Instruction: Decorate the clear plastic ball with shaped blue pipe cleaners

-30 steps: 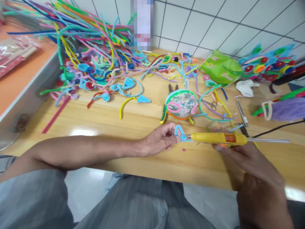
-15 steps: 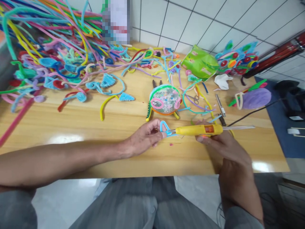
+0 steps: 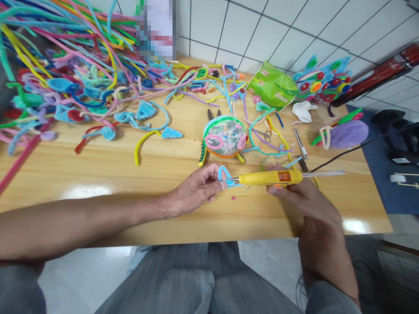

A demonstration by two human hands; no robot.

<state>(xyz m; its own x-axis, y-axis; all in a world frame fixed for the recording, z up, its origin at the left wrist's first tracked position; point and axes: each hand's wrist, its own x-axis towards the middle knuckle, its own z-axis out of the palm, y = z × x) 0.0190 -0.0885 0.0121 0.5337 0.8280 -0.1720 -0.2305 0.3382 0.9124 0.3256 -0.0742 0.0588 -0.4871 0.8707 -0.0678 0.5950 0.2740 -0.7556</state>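
Observation:
Between the fingertips of my left hand (image 3: 199, 190) is a bent light-blue pipe cleaner (image 3: 223, 171), looped at the top. My right hand (image 3: 301, 192) is wrapped round a yellow hot glue gun (image 3: 258, 178), with a clear glue stick (image 3: 324, 174) poking out of its back end. The gun's metal nozzle points left and meets the blue pipe cleaner, or nearly so; I cannot tell if glue is coming out. Just beyond my hands sits a round craft figure (image 3: 225, 137) with a speckled face, pink ovals, a green-and-orange rim and yellow-tipped legs.
A heap of coloured pipe cleaners (image 3: 81, 65) fills the back left. Farther right are small scissors (image 3: 266, 134), a green packet (image 3: 271, 85), a white tissue (image 3: 303, 112), a metal pen-like tool (image 3: 300, 144) and a purple fuzzy piece (image 3: 348, 134). A black cord (image 3: 340, 153) crosses the right side.
The whole view has shifted slightly, so things appear a little farther left. Both hands keep their holds, and the glue gun stays at the blue pipe cleaner.

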